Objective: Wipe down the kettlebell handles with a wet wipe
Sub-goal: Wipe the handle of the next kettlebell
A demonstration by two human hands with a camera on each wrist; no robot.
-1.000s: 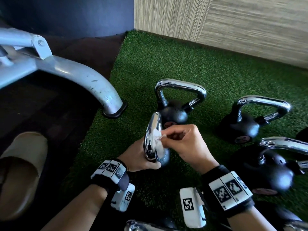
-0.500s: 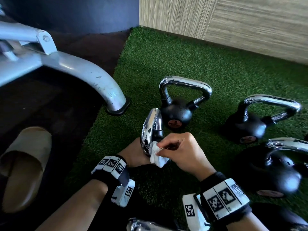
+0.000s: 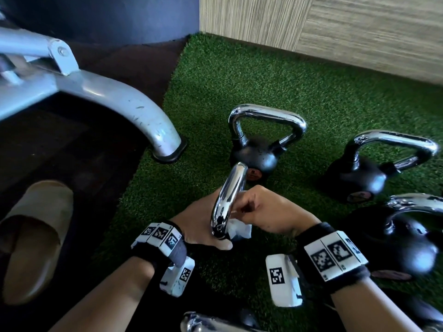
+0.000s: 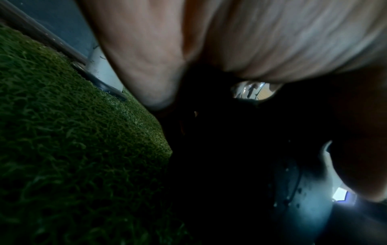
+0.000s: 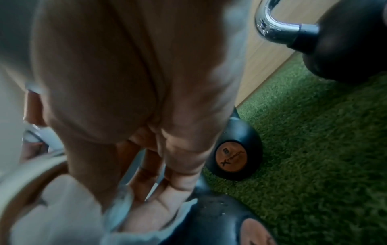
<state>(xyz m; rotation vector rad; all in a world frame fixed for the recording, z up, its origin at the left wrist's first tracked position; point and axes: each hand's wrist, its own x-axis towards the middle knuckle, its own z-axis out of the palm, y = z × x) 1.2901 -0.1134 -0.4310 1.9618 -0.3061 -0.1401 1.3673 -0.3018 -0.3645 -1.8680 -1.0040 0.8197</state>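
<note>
Chrome handle (image 3: 230, 200) of the near kettlebell, tilted and seen edge-on, between both hands above the green turf (image 3: 239, 75). Left hand (image 3: 199, 226) behind and under it, fingers wrapped around the lower bend, thumb lying along the underside; black bell hidden by the hands in the head view, dark and close under the palm in the left wrist view. Right hand (image 3: 268, 212) against the right side of the handle, fingers curled, pinching a crumpled white wet wipe (image 3: 239, 230) pressed to the lower end of the chrome. Same wipe bunched under the fingers (image 5: 146, 208) in the right wrist view, beside the black bell (image 5: 220, 220).

Just beyond, second kettlebell (image 3: 257, 149) upright on the turf, its chrome loop facing the camera, an orange disc low on the bell. To the right, third kettlebell (image 3: 374, 168) upright, well apart from the hands. Fourth, larger and blurred (image 3: 405, 238), near the right wrist. Another chrome bar (image 3: 203, 323) at the bottom edge. Grey metal frame leg (image 3: 143, 111) resting at the turf's left edge, tan slipper (image 3: 33, 238) on the dark floor. Wood-grain wall panel (image 3: 335, 27) behind.
</note>
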